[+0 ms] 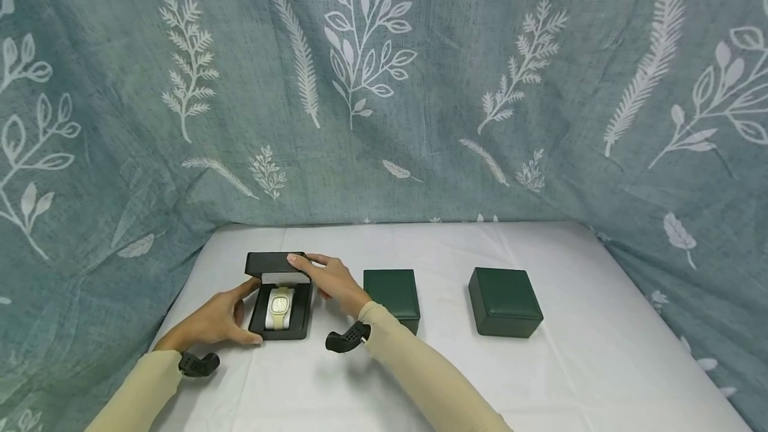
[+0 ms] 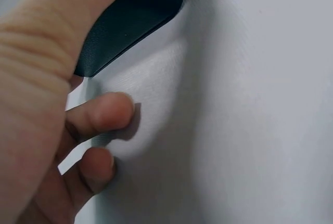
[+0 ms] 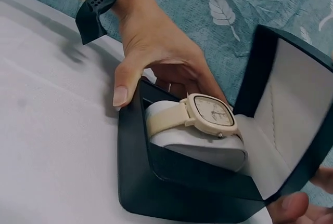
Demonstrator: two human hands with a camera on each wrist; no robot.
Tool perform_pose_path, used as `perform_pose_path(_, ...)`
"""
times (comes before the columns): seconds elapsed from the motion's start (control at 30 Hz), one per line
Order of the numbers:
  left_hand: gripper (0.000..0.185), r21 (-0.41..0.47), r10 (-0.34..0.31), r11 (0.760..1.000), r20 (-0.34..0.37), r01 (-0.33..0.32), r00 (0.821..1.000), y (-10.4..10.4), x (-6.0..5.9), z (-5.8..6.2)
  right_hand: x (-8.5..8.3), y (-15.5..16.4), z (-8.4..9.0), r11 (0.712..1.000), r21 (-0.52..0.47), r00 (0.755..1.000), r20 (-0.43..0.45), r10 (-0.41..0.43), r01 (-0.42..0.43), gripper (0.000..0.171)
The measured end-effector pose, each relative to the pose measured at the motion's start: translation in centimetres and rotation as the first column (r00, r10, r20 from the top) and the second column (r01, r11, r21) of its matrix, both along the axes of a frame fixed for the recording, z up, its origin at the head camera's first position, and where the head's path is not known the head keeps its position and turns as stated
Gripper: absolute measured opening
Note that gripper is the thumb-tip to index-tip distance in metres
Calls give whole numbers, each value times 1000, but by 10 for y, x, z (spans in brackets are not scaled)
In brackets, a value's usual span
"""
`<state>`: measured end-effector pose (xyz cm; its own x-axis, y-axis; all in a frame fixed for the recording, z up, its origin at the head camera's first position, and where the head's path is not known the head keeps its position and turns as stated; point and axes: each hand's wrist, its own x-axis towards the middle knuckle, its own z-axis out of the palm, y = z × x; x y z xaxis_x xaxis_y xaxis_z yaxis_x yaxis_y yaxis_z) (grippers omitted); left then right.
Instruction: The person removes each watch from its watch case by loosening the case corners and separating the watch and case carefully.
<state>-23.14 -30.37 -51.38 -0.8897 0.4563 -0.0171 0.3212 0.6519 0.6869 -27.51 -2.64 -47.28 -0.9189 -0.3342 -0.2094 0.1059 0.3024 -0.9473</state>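
At the left of the table stands a dark watch box (image 1: 305,315) with its lid (image 1: 267,263) raised. Inside, a cream watch (image 1: 279,305) with a rounded-square dial is wrapped round a white cushion (image 3: 208,154). My left hand (image 1: 216,317) grips the box's left side, thumb at the front corner and fingers farther back. My right hand (image 1: 333,283) holds the lid's right end, its thumb on the lid and other fingers behind. The right wrist view shows the lid's white lining (image 3: 302,94); only a dark corner of the box (image 2: 138,26) appears in the left wrist view.
A closed green box (image 1: 390,289) stands right of the watch box, partly behind my right forearm. Farther right is another closed green box (image 1: 507,302). White cloth (image 1: 462,379) covers the table, and a patterned teal curtain (image 1: 444,172) hangs behind it.
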Motion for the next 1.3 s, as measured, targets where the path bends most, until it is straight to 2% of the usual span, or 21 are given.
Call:
perform_pose_path(0.2, 124, 1, -16, 1000, 3, 16, 1000, 1, 2, -2, 0, -4, -2, 999, 18, 999, -19, -48, 49, 93)
perform_pose_path(0.43, 126, -24, 3, 1000, 9, -3, 1000, 3, 0, -2, -1, -10, -2, 991, 42, 991, -23, -129, 130, 93)
perform_pose_path(0.63, 126, -20, -5, 1000, -6, 5, 1000, 2, 0, -3, -4, -11, 2, 992, 59, 993, -13, -114, 115, 93)
perform_pose_path(0.87, 128, -28, 14, 1000, 9, -14, 1000, 1, 0, -1, -6, -8, 7, 997, 25, 997, 15, -77, 77, 97)
perform_pose_path(1.03, 127, -21, 5, 1000, 1, -5, 1000, 0, 0, 0, -6, -8, 9, 997, 11, 995, 49, -81, 81, 100)
perform_pose_path(1.3, 128, -48, 26, 999, 18, -25, 1000, -2, 0, -2, -6, -10, 10, 996, -15, 992, 85, -91, 93, 98)
